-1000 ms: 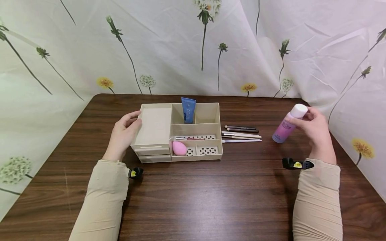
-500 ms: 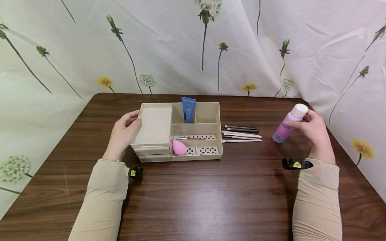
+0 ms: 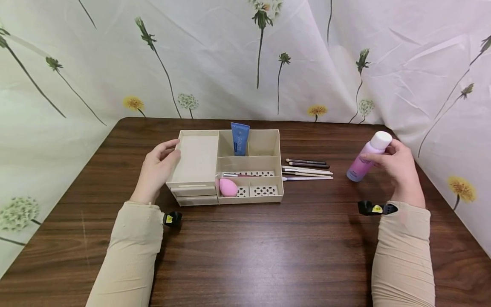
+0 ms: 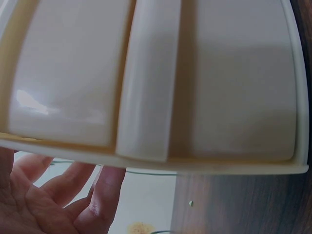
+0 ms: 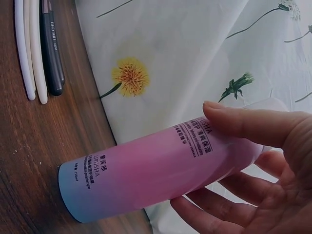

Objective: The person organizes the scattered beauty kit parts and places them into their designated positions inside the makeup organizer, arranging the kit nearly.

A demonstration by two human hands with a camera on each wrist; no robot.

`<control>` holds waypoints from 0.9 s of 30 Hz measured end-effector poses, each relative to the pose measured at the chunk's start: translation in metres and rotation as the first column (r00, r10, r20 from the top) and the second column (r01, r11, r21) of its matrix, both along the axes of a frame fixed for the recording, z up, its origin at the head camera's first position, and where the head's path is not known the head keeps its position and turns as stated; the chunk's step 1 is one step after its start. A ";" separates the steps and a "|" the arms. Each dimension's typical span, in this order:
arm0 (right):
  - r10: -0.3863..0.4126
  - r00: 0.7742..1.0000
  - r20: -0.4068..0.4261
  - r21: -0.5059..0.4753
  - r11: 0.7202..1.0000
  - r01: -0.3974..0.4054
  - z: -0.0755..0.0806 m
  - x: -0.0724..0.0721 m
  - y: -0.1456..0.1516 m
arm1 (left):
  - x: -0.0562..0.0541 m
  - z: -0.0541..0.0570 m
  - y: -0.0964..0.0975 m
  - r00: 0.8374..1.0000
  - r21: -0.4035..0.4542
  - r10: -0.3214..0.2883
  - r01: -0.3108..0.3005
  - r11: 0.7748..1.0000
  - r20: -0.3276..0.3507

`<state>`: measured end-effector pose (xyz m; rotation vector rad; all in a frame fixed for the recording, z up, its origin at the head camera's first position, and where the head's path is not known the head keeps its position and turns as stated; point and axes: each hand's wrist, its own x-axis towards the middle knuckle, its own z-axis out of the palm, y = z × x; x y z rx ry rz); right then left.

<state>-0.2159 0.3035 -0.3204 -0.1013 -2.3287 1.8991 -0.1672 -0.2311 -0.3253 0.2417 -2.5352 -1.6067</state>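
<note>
My right hand (image 3: 397, 168) grips a pink-to-blue spray bottle (image 5: 141, 170) near its white cap, thumb on one side and fingers round the other. In the head view the bottle leans to the right, its base low over the table. My left hand (image 3: 156, 170) rests against the left side of a cream desk organizer (image 3: 199, 157), with fingertips at its upper edge. In the left wrist view the fingers (image 4: 105, 200) lie loosely bent along the organizer's wall. A blue tube (image 3: 240, 140) stands in a back compartment. A pink makeup sponge (image 3: 228, 188) sits in a front one.
Several makeup brushes (image 3: 307, 172) lie on the table right of the organizer, some dark, some pale. One more brush (image 3: 239, 175) lies in the middle compartment. The organizer has two drawers (image 3: 195, 195) at its front left. A floral cloth (image 3: 230, 59) hangs behind the table.
The right hand and spray bottle stay nearly still; the hand shifts very slightly left. The left hand keeps its place at the organizer.
</note>
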 end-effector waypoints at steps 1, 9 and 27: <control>-0.001 1.000 -0.003 -0.007 1.000 0.001 0.000 0.000 0.000 | 0.000 0.000 0.000 1.000 0.000 0.000 0.000 1.000 0.001; -0.031 0.999 -0.024 -0.029 0.999 0.031 0.001 0.001 -0.003 | 0.000 0.000 0.000 1.000 -0.003 0.002 -0.002 1.000 0.002; -0.159 0.986 -0.041 -0.133 0.979 0.153 0.013 0.002 -0.014 | 0.000 0.000 0.000 1.000 -0.003 -0.003 0.003 1.000 0.003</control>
